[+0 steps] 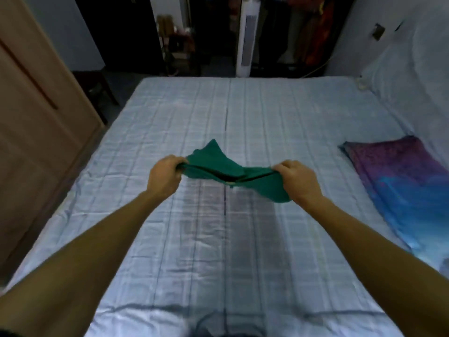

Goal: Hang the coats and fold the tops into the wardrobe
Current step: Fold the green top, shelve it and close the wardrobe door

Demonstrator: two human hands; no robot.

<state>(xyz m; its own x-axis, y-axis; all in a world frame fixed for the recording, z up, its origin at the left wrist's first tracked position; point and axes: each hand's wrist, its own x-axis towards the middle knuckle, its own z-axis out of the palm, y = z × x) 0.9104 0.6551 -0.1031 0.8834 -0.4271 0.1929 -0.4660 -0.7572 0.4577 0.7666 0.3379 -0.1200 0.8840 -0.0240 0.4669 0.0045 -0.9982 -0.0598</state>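
A green top [218, 166] hangs stretched between my two hands above the middle of the bed [218, 239]. My left hand [165, 175] grips its left edge with curled fingers. My right hand [297, 180] grips the right edge the same way, and a fold of green cloth droops below it. The neck opening of the top faces me. The wooden wardrobe [31, 130] stands along the left side of the bed, its door shut in the part I see.
A purple and blue pillow [401, 181] lies on the bed's right side by the wall. Past the bed's far edge stand a white tower fan [246, 37], a dark stool [94, 88] and hanging clothes [315, 27] in a dark corner.
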